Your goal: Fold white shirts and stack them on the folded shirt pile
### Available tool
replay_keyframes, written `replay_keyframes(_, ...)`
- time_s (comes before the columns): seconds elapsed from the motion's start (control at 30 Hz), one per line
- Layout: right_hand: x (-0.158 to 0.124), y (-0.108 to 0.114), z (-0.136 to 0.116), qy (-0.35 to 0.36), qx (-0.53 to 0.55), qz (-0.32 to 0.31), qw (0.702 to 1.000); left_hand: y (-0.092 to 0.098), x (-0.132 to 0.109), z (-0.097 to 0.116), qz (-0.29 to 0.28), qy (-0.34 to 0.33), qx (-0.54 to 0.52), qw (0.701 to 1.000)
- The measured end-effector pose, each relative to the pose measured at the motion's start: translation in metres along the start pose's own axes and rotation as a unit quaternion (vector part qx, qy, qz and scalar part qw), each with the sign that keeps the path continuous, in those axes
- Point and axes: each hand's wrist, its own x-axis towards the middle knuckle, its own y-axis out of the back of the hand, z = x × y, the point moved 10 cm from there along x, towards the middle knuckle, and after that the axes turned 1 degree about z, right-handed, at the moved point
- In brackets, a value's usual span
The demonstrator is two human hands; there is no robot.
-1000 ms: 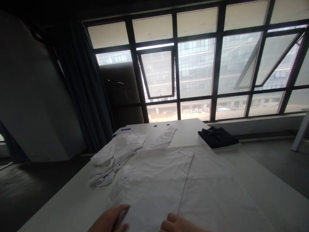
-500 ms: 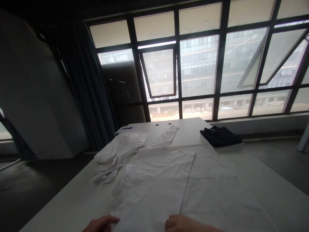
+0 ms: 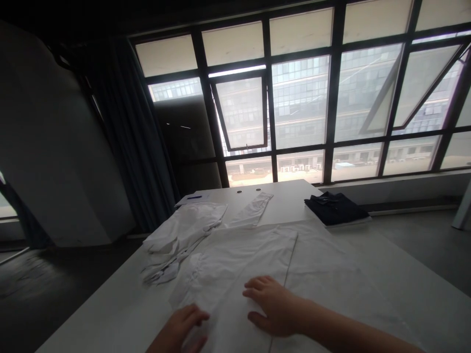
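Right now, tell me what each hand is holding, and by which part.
The right hand lies open on the white garment, holding nothing. The left hand curls at its near part; whether it pinches the garment cannot be told.

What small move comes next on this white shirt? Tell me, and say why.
Probably smooth the rumpled sleeve flat with the left hand: it lies bunched at the left side of the white shirt, while the right hand rests spread on the shirt's front and could pin the cloth in place.
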Motion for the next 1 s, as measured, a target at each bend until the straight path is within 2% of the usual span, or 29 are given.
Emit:
replay_keyframes(0.07,0.006,-0.003,0.014,-0.029,-0.011,-0.036,0.999,-0.031,0.019,0.041,-0.019,-0.117,0.027,0.993)
replay_keyframes(0.13,0.012,-0.014,0.031,-0.040,-0.025,-0.072,0.996,-0.061,0.029,0.069,-0.028,-0.202,0.079,0.976)
replay_keyframes(0.2,0.019,-0.020,0.053,-0.050,-0.043,-0.084,0.994,-0.086,0.032,0.082,-0.047,-0.251,0.127,0.958)
replay_keyframes(0.27,0.026,-0.016,0.084,-0.077,-0.067,-0.074,0.992,-0.098,0.030,0.086,-0.061,-0.275,0.162,0.946)
replay_keyframes(0.43,0.027,0.022,0.185,-0.244,-0.141,-0.035,0.959,-0.097,0.023,0.083,-0.062,-0.288,0.231,0.927)
replay_keyframes(0.53,0.021,0.037,0.221,-0.295,-0.158,-0.019,0.942,-0.095,0.022,0.083,-0.033,-0.303,0.255,0.918)
replay_keyframes(0.67,0.017,0.037,0.230,-0.298,-0.164,-0.015,0.940,-0.091,0.019,0.091,0.029,-0.325,0.262,0.908)
replay_keyframes(0.77,0.013,0.033,0.224,-0.290,-0.168,-0.010,0.942,-0.090,0.014,0.101,0.033,-0.331,0.270,0.904)
replay_keyframes(0.83,0.010,0.033,0.220,-0.287,-0.170,-0.006,0.943,-0.088,0.014,0.104,-0.004,-0.324,0.254,0.911)
replay_keyframes(0.9,0.008,0.033,0.218,-0.285,-0.173,0.001,0.943,-0.084,0.019,0.103,-0.069,-0.308,0.202,0.927)
replay_keyframes(1.0,0.005,0.034,0.215,-0.285,-0.173,0.013,0.943,-0.066,0.043,0.097,-0.156,-0.242,0.083,0.954)
